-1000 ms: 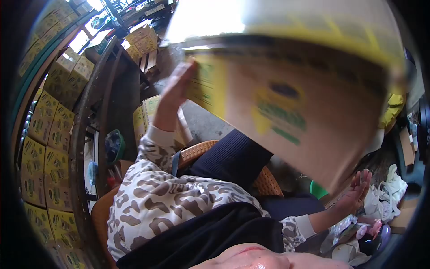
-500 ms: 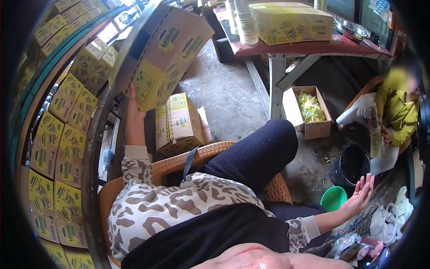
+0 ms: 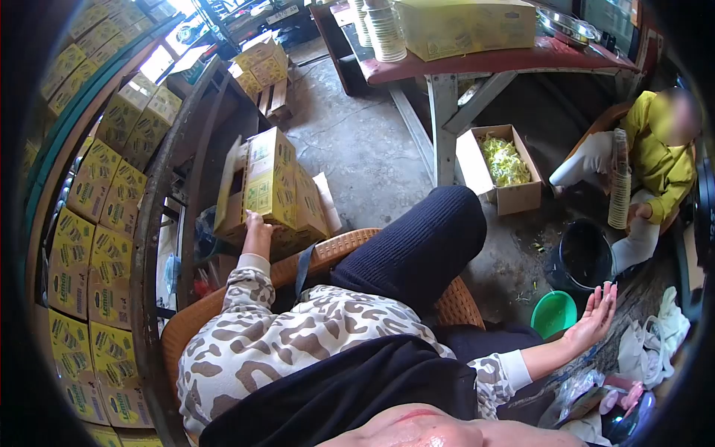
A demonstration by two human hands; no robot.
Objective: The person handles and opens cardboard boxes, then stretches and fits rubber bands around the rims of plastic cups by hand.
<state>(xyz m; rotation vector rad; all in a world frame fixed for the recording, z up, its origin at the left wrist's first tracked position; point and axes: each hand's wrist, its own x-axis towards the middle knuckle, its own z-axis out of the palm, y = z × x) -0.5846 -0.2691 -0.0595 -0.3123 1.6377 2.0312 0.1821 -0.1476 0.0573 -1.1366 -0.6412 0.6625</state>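
My left hand (image 3: 257, 229) is at the near lower edge of a yellow printed cardboard box (image 3: 269, 175), fingers closed over its edge. That box is tilted on the floor side of my chair, a panel standing out at its left. It is right up against a second yellow carton (image 3: 309, 205), partly hidden. My right hand (image 3: 592, 322) is held out palm up with fingers spread, nothing in it. Below and left of that hand lies a green plastic bowl (image 3: 553, 314), and beyond it stands a dark bucket (image 3: 585, 257).
Stacked yellow cartons (image 3: 112, 298) fill the left behind a dark wooden frame. A red-topped table (image 3: 477, 63) carries a carton and stacks of plastic cups (image 3: 387, 37). An open box of yellow-green shreds (image 3: 510, 167) sits on the floor. A seated person (image 3: 663, 164) holds stacked cups.
My left hand has brought the box down from up high at the left to beside the carton on the floor. My right hand stays open, barely moved.
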